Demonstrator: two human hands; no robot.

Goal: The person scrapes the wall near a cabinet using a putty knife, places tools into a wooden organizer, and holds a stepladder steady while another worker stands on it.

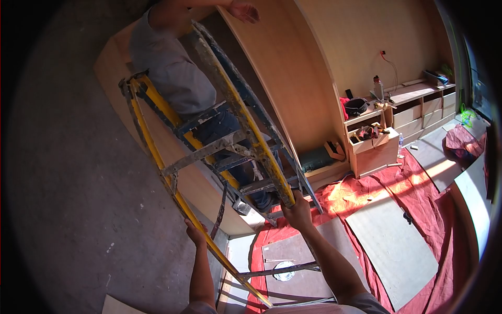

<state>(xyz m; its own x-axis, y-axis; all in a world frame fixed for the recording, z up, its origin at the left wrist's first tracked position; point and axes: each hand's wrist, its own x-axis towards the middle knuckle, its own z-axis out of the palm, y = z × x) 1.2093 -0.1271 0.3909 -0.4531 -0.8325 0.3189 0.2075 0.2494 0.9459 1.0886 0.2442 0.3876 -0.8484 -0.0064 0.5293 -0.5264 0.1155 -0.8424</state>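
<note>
A paint-spattered yellow and blue stepladder point(206, 152) stands close in front of me. My left hand point(197, 232) is closed on its left yellow rail. My right hand point(297, 210) wraps round the lower part of the right rail. Beyond the rungs is another person in a grey shirt point(172, 73) and blue jeans, partly hidden by the ladder. That person's hand point(244, 10) shows at the top, away from mine. Rungs and rails hide the person's feet in part.
Red sheeting point(384, 191) covers the floor at right, with a large grey board point(392, 251) on it. A wooden cabinet point(374, 154) holds tools near the wood-panelled wall point(376, 36). A white round lid-like thing point(284, 271) lies below the ladder.
</note>
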